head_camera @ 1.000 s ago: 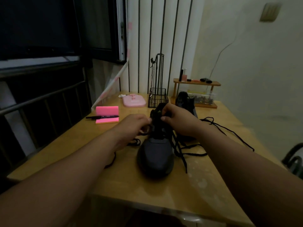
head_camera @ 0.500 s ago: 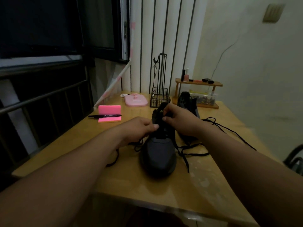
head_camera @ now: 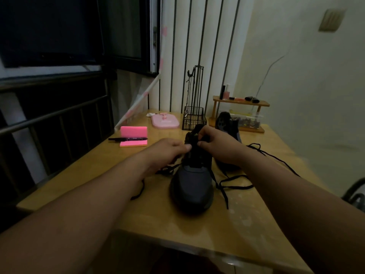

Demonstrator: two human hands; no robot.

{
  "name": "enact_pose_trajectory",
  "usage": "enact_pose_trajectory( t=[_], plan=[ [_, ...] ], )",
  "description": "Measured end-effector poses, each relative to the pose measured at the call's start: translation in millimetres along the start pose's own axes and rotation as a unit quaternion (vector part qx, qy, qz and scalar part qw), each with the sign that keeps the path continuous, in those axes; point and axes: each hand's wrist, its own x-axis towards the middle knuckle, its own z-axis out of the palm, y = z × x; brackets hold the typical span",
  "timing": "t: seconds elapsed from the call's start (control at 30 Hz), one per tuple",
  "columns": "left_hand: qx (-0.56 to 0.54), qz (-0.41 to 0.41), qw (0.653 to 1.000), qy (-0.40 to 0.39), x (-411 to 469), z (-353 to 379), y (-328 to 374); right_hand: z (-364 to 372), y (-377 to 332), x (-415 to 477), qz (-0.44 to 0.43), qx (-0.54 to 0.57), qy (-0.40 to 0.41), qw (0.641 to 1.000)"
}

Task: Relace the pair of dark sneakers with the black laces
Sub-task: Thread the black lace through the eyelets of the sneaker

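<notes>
A dark sneaker (head_camera: 192, 186) stands on the wooden table (head_camera: 110, 175), toe toward me. My left hand (head_camera: 167, 150) is at its left eyelets, fingers pinched at the black lace (head_camera: 229, 186). My right hand (head_camera: 215, 145) grips the tongue and upper lace area from the right. Loose ends of the lace trail on both sides of the shoe. The second dark sneaker (head_camera: 227, 125) sits behind my right hand, mostly hidden, and another black lace (head_camera: 276, 157) runs off to the right.
A pink sticky-note pad (head_camera: 134, 144) and a black marker (head_camera: 128, 139) lie at the left. At the back stand a pink stand (head_camera: 165, 122), a black wire basket (head_camera: 194, 117) and a small wooden shelf (head_camera: 241, 103). A railing borders the table's left side.
My left hand has moved right, up to the sneaker's left eyelets. My right hand stays at the tongue.
</notes>
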Motion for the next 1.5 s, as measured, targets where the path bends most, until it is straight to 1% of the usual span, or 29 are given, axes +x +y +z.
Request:
enact_pose_trajectory(
  t=[0.03,0.07,0.1,0.13,0.17,0.23,0.27,0.33,0.37,0.43,0.5,0.53,0.57,0.6,0.63,0.67,0.7,0.73,0.77,0.83,0.87,0.9,0.97,1.0,1.03,1.13,1.2,1.4,1.5],
  plan=[
    [-0.105,0.007,0.994,0.041,1.2,-2.5,1.3,-1.0,0.8,-0.1,0.002,0.003,0.0,1.0],
    [-0.239,0.006,0.967,0.091,2.2,-6.8,0.9,-1.4,1.5,-0.1,0.003,0.007,0.0,1.0],
    [-0.357,0.003,0.925,0.127,1.5,-10.7,0.4,-1.7,1.9,-0.4,0.004,0.013,-0.001,1.0],
    [-0.409,0.0,0.9,0.149,2.5,-12.8,-3.4,-1.3,2.4,-0.3,0.005,0.019,-0.001,1.0],
    [-0.383,-0.006,0.91,0.158,1.4,-12.9,-6.1,-0.9,2.6,-0.5,0.005,0.021,-0.001,1.0],
    [-0.158,-0.035,0.978,0.13,-2.2,-7.9,-9.2,0.4,1.8,0.3,0.001,0.017,-0.005,1.0],
    [-0.043,-0.045,0.993,0.098,-3.8,-3.8,-8.6,0.7,1.1,0.9,0.0,0.018,-0.007,1.0],
    [0.102,-0.044,0.993,0.029,-4.9,2.1,-5.2,0.0,-0.4,0.8,0.0,0.021,-0.01,1.0],
    [0.122,-0.033,0.992,0.0,-5.0,3.4,-2.3,-0.8,-1.0,0.1,0.0,0.022,-0.012,1.0],
    [0.097,-0.018,0.995,-0.034,-5.6,1.6,1.7,-2.5,-0.9,-1.5,-0.001,0.026,-0.015,1.0],
    [-0.026,0.001,1.0,0.005,-5.8,0.2,2.4,-4.2,0.0,-2.4,0.002,0.036,-0.017,0.999],
    [-0.143,0.011,0.988,0.051,-6.0,-0.1,2.1,-4.4,0.6,-2.3,0.004,0.042,-0.019,0.999],
    [-0.283,0.015,0.954,0.098,-5.2,-1.6,1.3,-4.4,1.6,-2.0,0.006,0.047,-0.019,0.999],
    [-0.405,0.015,0.904,0.134,-3.7,-4.2,1.0,-4.1,2.6,-1.3,0.008,0.051,-0.018,0.999],
    [-0.484,0.012,0.86,0.16,-2.6,-7.8,-1.0,-4.0,3.5,-1.5,0.01,0.054,-0.017,0.998],
    [-0.517,0.003,0.836,0.182,-2.0,-12.0,-4.3,-3.8,3.7,-1.7,0.012,0.057,-0.016,0.998],
    [-0.515,-0.004,0.832,0.207,-1.5,-16.9,-8.3,-4.0,3.2,-2.4,0.013,0.06,-0.016,0.998],
    [-0.491,-0.005,0.84,0.231,-1.6,-22.2,-12.7,-4.6,2.9,-2.5,0.013,0.066,-0.018,0.998],
    [-0.434,-0.004,0.866,0.25,-2.1,-26.3,-15.8,-5.9,2.7,-3.4,0.014,0.076,-0.021,0.997],
    [-0.202,-0.018,0.948,0.246,-4.7,-28.5,-19.3,-9.7,3.1,-6.0,0.021,0.114,-0.033,0.993],
    [-0.069,-0.039,0.971,0.223,-6.5,-26.0,-21.9,-11.4,4.0,-7.5,0.028,0.14,-0.035,0.989],
    [0.052,-0.062,0.976,0.203,-6.1,-22.5,-27.2,-12.8,5.1,-10.1,0.037,0.163,-0.025,0.986],
    [0.208,-0.04,0.951,0.225,-9.5,-11.5,-27.6,-14.0,7.5,-19.2,0.066,0.217,0.028,0.974],
    [0.233,0.004,0.945,0.232,-13.8,-4.9,-21.8,-13.4,9.6,-25.2,0.085,0.24,0.047,0.966],
    [0.227,0.04,0.95,0.209,-16.1,0.6,-17.1,-12.1,11.3,-32.7,0.102,0.249,0.045,0.962],
    [0.232,0.045,0.97,0.051,-21.7,16.0,-6.3,-5.1,16.1,-55.7,0.106,0.137,-0.079,0.982],
    [0.264,0.05,0.963,0.005,-23.5,16.2,-1.1,-4.4,17.5,-63.7,0.086,0.08,-0.133,0.984],
    [0.178,0.019,0.981,-0.07,-24.9,-9.1,10.0,-16.5,15.5,-61.7,0.082,0.159,-0.131,0.975],
    [0.106,-0.005,0.993,-0.05,-25.5,-16.0,19.0,-25.3,7.3,-62.9,0.128,0.295,-0.154,0.934]
  ],
)
